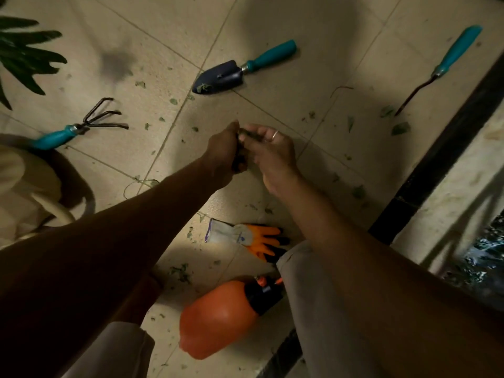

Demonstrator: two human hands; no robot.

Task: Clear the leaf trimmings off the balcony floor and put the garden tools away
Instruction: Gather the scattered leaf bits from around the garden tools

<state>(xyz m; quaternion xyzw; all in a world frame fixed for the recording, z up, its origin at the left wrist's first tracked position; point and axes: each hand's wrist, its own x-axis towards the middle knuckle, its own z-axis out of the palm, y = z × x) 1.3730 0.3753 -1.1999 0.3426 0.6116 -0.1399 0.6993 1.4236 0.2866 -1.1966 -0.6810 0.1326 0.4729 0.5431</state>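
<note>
A: Where are the hands?

B: Together above the tiled floor [272, 28]. The left hand [225, 151] is curled around a clump of leaf trimmings [241, 144]; the right hand [272, 151] pinches the same clump from the other side.

A: And the tools?

B: Trowel [240, 69] just beyond the hands, rake [79, 126] far left, weeder [439, 69] far right. Loose scraps [400, 128] lie scattered all around. Glove [251, 237] and orange sprayer [226, 315] lie nearer the person.

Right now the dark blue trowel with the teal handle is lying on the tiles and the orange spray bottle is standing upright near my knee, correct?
Not quite. The head view shows the orange spray bottle lying on its side; the dark blue trowel with the teal handle does lie on the tiles.
</note>
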